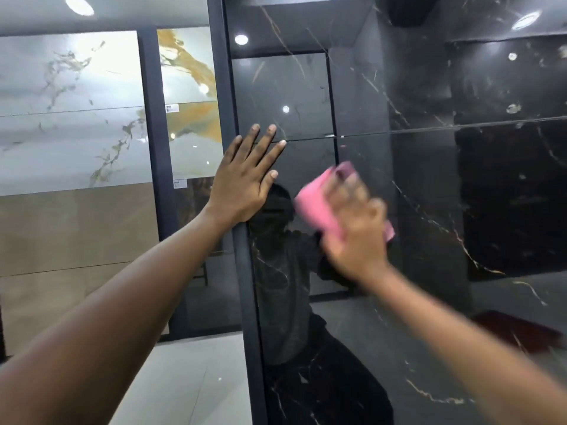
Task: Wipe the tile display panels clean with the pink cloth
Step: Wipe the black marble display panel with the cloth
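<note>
A glossy black marble tile panel with pale veins fills the right half of the view. My right hand presses the pink cloth against it near the middle; the hand is motion-blurred, with fingers curled over the cloth. My left hand lies flat with spread fingers on the panel's left side, beside its dark frame. A horizontal joint line crosses the panel just above both hands.
To the left stand further display panels: a grey-white marble one, a white one with orange veins and a beige one. Pale floor tiles show at the bottom. My reflection appears in the black panel.
</note>
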The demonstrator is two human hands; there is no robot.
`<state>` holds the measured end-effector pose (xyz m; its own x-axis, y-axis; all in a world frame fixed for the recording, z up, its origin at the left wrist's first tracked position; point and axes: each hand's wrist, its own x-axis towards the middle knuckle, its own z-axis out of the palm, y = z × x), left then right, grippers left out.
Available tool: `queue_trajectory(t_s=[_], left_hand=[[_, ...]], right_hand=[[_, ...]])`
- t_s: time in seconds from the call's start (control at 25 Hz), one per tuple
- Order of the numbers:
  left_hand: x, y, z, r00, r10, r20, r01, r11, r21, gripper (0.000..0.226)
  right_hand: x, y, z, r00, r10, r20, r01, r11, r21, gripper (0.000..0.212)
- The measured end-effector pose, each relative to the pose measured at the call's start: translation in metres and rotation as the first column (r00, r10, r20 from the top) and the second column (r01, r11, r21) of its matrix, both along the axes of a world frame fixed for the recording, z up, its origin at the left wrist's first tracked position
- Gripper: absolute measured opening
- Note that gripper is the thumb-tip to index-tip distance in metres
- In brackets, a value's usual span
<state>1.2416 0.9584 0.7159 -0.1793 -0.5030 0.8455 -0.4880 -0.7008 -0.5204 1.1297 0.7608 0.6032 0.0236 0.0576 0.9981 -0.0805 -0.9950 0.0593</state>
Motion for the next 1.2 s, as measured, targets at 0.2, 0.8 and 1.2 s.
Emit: queue_trajectory(t_s=[0.2, 0.8, 1.2], left_hand=[[-0.024, -0.003, -0.035, 0.987, -0.132, -0.095, 0.125, 0.989, -0.081, 0.056], [-0.021, -0.001, -0.095, 0.995, -0.021, -0.094, 0.018, 0.999, -0.032, 0.057], [-0.010, -0.001, -0.154, 0.998, 0.004, -0.069, -0.004, 1.000, -0.003, 0.060]], right_hand=[[0.005, 0.063, -0.128, 0.880, -0.210, -0.425, -0.170, 0.698, -0.696, 0.081], [0.006, 0.081, -0.230, 0.837, -0.284, -0.467, -0.154, 0.697, -0.700, 0.078], [-0.053, -0.081, -0.030, 0.997, -0.018, 0.076, -0.024, 0.854, 0.520, 0.080]])
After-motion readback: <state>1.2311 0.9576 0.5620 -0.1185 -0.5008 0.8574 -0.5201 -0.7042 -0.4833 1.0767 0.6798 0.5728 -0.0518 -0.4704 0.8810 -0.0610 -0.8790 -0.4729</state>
